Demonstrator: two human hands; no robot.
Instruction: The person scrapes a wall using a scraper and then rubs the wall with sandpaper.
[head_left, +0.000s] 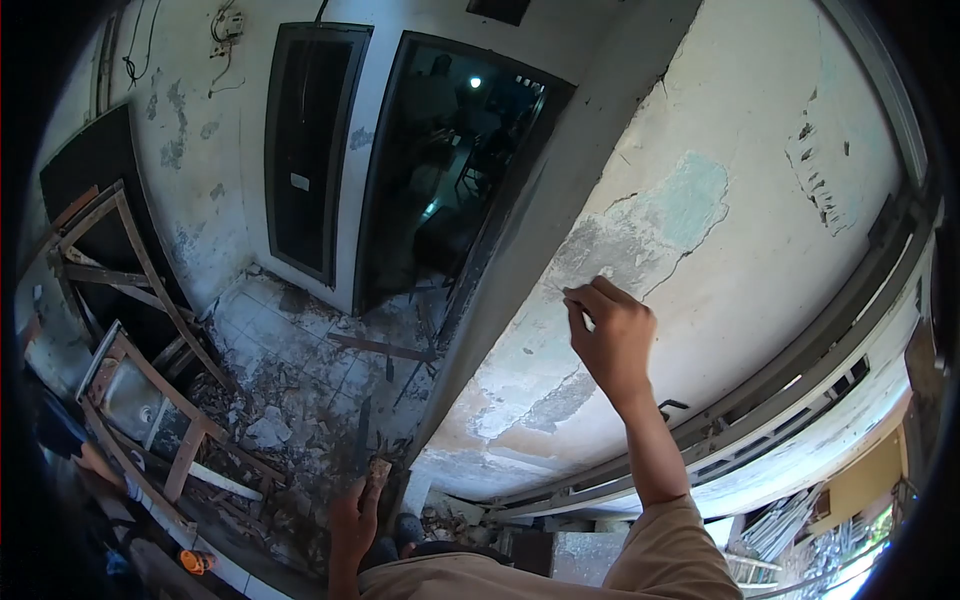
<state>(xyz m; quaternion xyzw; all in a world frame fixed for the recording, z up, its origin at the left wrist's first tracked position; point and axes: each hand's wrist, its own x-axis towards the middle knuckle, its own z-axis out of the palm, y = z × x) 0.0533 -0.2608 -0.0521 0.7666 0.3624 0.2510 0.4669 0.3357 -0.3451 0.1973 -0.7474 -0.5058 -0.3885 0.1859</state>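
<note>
My right hand [615,335] is raised at the wall [760,250], with thumb and fingers pinched together. What they hold, if anything, is too small to make out. Just by the fingertips is a patch of bare grey plaster [610,245], edged by cracked, peeling paint. Low in the view, my left hand [352,525] is closed around a long-bladed tool [363,430] that looks like a machete. Its dark narrow blade points away from me, and a rough brown wooden piece [378,473] shows at the fingers, perhaps the handle.
Debris and plaster chunks [268,428] litter the tiled floor. Broken wooden frames [190,440] lean on the left near a sink [130,395]. A dark doorway [440,180] stands ahead. Part of another person [95,465] and an orange object [195,562] appear at lower left.
</note>
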